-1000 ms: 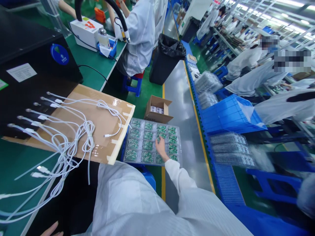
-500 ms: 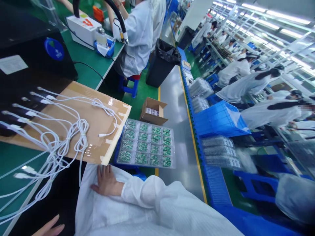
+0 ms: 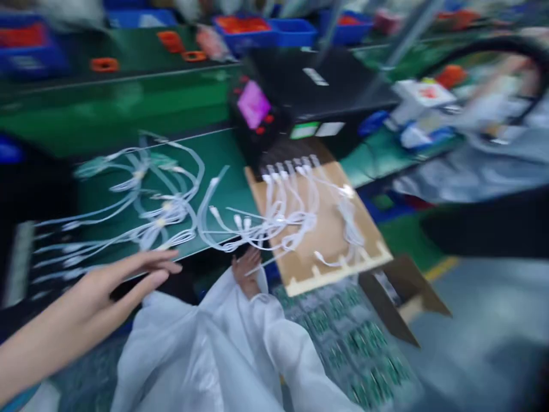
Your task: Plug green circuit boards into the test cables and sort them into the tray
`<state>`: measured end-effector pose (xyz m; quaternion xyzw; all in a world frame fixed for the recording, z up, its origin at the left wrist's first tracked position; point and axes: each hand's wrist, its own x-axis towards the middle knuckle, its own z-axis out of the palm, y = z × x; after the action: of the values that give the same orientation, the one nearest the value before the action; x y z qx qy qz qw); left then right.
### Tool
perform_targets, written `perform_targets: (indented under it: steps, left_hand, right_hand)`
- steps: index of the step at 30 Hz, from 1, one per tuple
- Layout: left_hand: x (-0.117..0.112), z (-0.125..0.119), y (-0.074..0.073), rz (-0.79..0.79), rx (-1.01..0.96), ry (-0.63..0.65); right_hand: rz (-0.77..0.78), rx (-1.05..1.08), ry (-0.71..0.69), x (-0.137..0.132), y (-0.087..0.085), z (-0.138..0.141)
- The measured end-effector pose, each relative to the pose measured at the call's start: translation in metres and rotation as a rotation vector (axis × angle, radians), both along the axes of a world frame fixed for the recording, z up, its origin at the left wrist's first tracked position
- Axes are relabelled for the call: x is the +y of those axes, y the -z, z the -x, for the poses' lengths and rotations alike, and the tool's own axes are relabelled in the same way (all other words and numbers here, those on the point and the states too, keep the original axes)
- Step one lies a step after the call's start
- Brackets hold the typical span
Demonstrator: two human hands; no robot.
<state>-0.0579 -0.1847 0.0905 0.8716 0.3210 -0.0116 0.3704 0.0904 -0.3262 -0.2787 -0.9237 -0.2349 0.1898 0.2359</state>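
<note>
At the bench (image 3: pixel 128 109) edge, left hand (image 3: pixel 107 283) empty, fingers straight, near white cables (image 3: pixel 165 220); right hand (image 3: pixel 246 272) fingers indistinct.

1. Loose cables (image 3: pixel 171 212) lie on the bench (image 3: pixel 171 103), left of the cardboard sheet (image 3: pixel 330 240).
2. A machine (image 3: pixel 300 97) stands at the sheet's far end.
3. A tray of boards (image 3: pixel 343 332) sits nearer, with a carton (image 3: pixel 403 292) to its right.
4. The left hand (image 3: pixel 120 280) is near-left, and the right hand (image 3: pixel 246 272) is at the bench's near edge.
</note>
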Motion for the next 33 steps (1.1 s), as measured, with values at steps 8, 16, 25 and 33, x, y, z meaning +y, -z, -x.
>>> perform_targets:
  steps: [8, 16, 25, 33]
  left_hand:
    - [-0.007, 0.063, -0.047, -0.067, -0.277, -0.462]
    - [-0.022, 0.126, -0.054, -0.221, -0.529, -0.819]
    - [-0.023, 0.189, -0.1, -0.239, -0.633, -0.79]
    - [0.019, 0.208, -0.096, 0.154, -0.975, -0.558]
  right_hand:
    - [0.03, -0.039, 0.013, -0.013, -0.005, -0.002]
    - [0.217, -0.092, -0.314, 0.003, -0.019, 0.009]
    - [0.256, -0.256, -0.656, 0.026, -0.028, 0.052]
    - [-0.121, -0.336, -0.781, 0.03, -0.018, 0.099]
